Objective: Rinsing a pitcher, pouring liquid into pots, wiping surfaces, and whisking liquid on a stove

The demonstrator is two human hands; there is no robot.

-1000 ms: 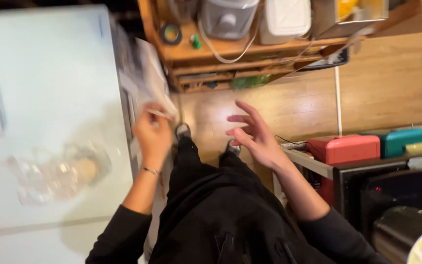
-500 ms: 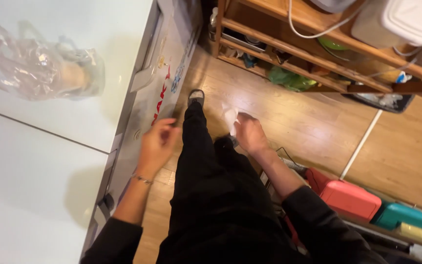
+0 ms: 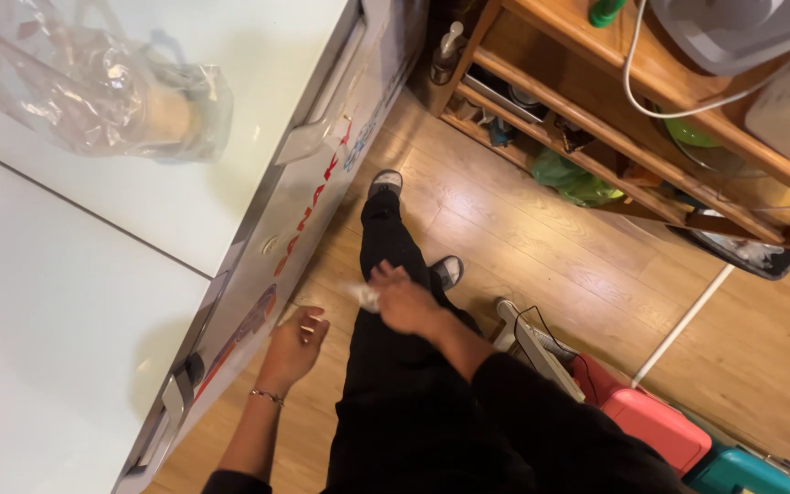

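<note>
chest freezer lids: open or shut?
Shut. Both white lids of the chest freezer lie flat and flush, with a clear plastic bag resting on top. The left hand is beside the front, not on a handle.

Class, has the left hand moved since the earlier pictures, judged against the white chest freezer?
Yes. The left hand has dropped from the freezer lid's edge to beside its front wall.

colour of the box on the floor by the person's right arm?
Pinkish red box, with a teal one beside it. Shows best in the head view, lower right.
</note>
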